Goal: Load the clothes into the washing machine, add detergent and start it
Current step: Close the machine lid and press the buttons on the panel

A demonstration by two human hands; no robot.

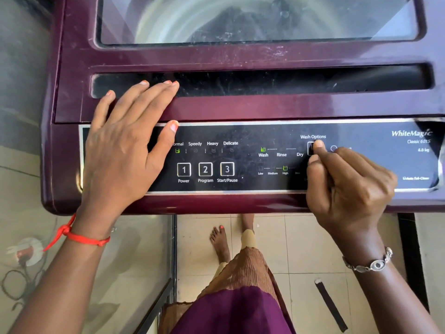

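Note:
A maroon top-load washing machine fills the upper view, its glass lid closed over the steel drum. Its black control panel shows green lights under Normal, Wash and High. My left hand lies flat and open across the panel's left end and the lid handle recess. My right hand is curled, its index fingertip pressing the Wash Options button. The Power, Program and Start/Pause buttons sit between my hands, untouched. No clothes or detergent are visible.
A glass-topped table with a metal frame stands at lower left, beside the machine. My bare feet are on the tiled floor below the panel. A dark strap lies on the floor at right.

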